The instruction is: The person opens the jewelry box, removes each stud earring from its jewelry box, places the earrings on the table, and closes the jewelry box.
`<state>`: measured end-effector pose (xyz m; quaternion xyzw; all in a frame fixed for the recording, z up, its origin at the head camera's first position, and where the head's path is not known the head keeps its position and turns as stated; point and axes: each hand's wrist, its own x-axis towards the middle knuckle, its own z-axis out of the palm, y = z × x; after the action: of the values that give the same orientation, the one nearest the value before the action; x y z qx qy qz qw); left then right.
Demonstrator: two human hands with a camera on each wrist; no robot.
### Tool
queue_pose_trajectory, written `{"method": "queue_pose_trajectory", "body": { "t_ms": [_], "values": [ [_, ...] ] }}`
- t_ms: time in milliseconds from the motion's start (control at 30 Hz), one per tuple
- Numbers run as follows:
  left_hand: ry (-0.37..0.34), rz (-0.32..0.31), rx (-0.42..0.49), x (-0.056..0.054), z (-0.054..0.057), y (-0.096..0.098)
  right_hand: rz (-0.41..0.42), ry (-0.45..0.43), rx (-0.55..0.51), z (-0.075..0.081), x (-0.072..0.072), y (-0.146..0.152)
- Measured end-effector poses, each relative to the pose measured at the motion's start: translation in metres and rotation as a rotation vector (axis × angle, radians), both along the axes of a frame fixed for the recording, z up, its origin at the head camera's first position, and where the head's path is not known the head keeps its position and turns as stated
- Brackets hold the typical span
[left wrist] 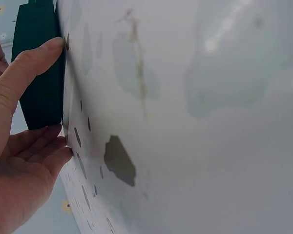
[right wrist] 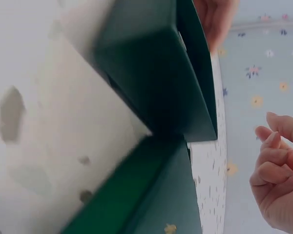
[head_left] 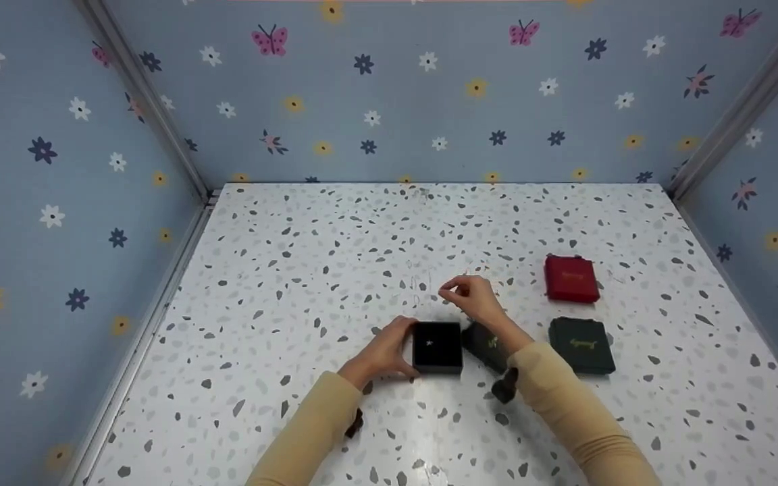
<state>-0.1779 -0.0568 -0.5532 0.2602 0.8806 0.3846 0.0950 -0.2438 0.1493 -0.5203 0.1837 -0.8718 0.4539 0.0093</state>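
Observation:
A dark green jewelry box [head_left: 437,368] stands uncovered on the table, with a black insert [head_left: 444,352] and a small shiny star-shaped piece [head_left: 429,343] inside. My left hand [head_left: 387,349] grips its left side, thumb at the near corner and fingers at the far one. The box's side [left wrist: 41,92] fills the space between thumb and fingers in the left wrist view. Beyond the box, my right hand [head_left: 473,297] hovers with thumb and index fingertips together; nothing shows between them. Below that wrist lies a tilted dark green piece with gold lettering [head_left: 483,343], partly hidden by the forearm.
At the right are a red box [head_left: 571,279] and another dark green box [head_left: 581,345], both closed with gold lettering. Faint thin lines [head_left: 415,290] mark the table just beyond the uncovered box. Flower-patterned panels [head_left: 389,94] enclose the speckled table [head_left: 281,270].

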Motion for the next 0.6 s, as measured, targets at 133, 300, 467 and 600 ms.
{"method": "queue_pose_trajectory", "body": {
  "t_ms": [133,300,467,600],
  "values": [
    [-0.015,0.005,-0.004,0.0,0.001,0.0,0.05,0.012,-0.037,0.0,0.009,-0.004],
    [-0.012,0.006,-0.006,0.0,0.0,0.0,0.084,0.005,-0.057,-0.001,0.02,-0.008],
    [0.017,-0.004,0.001,0.001,0.0,-0.001,0.106,-0.005,-0.042,-0.007,0.031,-0.009],
    [0.026,-0.014,0.015,0.001,-0.001,-0.001,0.133,0.005,-0.031,-0.013,0.039,-0.009]
  ]
}}
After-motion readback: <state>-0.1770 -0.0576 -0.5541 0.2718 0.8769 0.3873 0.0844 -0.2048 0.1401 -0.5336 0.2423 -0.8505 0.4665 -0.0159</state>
